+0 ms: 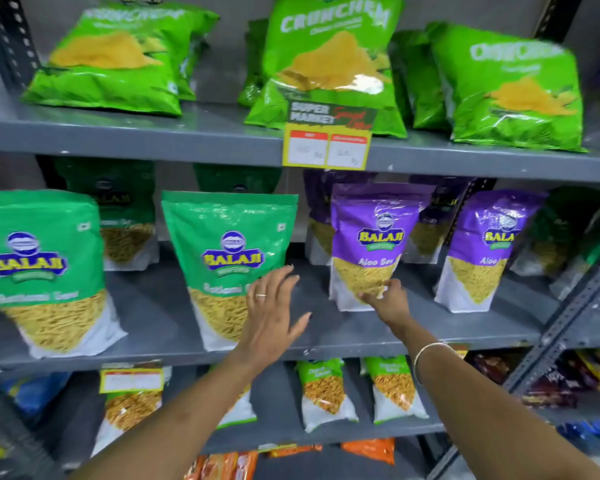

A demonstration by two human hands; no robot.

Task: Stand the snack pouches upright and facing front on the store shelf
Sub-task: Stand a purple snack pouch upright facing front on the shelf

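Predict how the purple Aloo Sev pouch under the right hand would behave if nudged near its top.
The purple Aloo Sev pouch would probably tip rather than slide: it stands tall on a narrow base. Its glossy, creased film suggests it is floppy and somewhat slippery. The right hand touches its lower front, where steadying seems easiest.

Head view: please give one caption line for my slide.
Right hand touches purple pouch; left hand open beside green pouch.

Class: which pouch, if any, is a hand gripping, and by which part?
The right hand grips the purple Aloo Sev pouch near its bottom. The left hand is open, holding nothing.
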